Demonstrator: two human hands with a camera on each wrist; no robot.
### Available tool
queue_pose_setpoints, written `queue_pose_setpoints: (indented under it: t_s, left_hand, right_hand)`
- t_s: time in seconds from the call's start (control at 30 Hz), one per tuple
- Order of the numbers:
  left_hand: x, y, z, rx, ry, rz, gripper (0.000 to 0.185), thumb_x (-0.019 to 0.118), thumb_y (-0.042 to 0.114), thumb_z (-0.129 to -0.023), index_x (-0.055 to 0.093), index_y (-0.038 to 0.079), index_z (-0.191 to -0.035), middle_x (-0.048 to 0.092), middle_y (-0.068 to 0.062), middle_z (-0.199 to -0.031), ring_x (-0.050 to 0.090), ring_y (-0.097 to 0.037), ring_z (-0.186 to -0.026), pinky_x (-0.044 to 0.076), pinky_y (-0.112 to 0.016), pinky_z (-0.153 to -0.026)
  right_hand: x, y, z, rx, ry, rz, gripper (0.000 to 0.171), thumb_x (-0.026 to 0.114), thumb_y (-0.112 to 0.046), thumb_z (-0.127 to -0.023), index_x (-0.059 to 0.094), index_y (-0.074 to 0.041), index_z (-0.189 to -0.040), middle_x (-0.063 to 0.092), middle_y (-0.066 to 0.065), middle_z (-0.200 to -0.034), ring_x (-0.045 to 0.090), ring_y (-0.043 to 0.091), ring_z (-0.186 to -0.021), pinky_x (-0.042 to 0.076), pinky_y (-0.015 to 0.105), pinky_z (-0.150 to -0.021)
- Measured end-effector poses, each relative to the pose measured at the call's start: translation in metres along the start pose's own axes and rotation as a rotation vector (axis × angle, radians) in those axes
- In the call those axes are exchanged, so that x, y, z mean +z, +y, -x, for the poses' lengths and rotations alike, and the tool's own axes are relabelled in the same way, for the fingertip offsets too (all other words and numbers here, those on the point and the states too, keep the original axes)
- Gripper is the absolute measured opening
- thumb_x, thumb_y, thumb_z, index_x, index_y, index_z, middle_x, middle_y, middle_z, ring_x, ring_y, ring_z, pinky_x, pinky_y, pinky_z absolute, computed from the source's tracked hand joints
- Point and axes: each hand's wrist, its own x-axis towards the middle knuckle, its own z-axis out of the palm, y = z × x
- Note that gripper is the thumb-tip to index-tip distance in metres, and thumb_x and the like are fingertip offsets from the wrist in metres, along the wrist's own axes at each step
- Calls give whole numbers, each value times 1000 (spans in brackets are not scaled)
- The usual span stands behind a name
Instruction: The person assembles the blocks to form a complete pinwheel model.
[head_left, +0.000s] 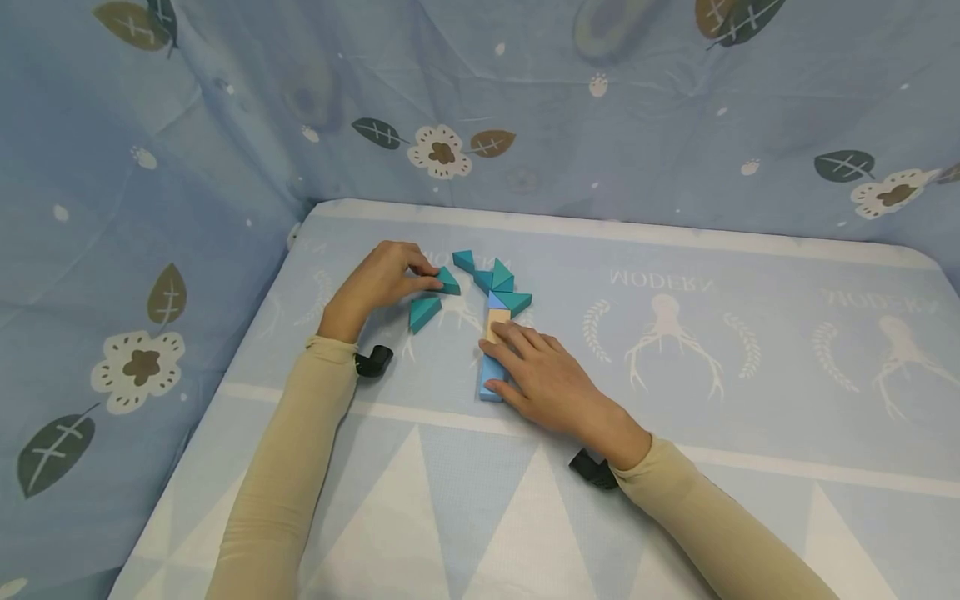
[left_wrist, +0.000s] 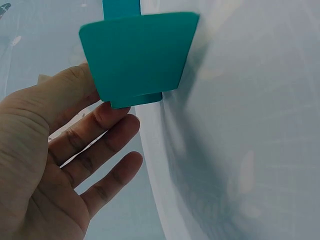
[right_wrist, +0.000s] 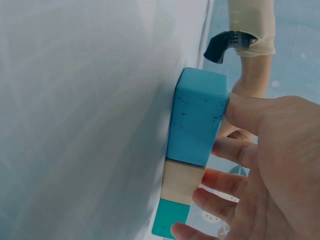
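Note:
My left hand pinches a teal triangular block between thumb and fingertips at the left of the arrangement. In the left wrist view the teal block looms large, with the other fingers spread below it. A second teal triangular block lies just below that hand. My right hand rests on a line of blocks with its fingers extended. Under and beside it are a blue block and a plain wooden block; the thumb touches the blue one.
Beyond the wooden block, a small blue triangle adjoins several teal triangular blocks. Another teal block lies at the far end of the group. All lie on a patterned tablecloth, with a blue curtain behind.

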Motion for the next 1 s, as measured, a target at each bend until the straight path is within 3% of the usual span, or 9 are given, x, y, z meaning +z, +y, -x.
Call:
queue_pose_setpoints:
  t_s: [1.0]
  left_hand:
    - [5, 5, -4, 10, -25, 10, 16, 73, 22, -79, 75, 10, -89, 63, 1, -81, 56, -13, -73, 45, -29, -66]
  right_hand:
    - [1, 1, 0, -1, 3, -7, 52, 49, -42, -94, 43, -15, -138, 35, 10, -141, 31, 26, -129, 33, 46, -97]
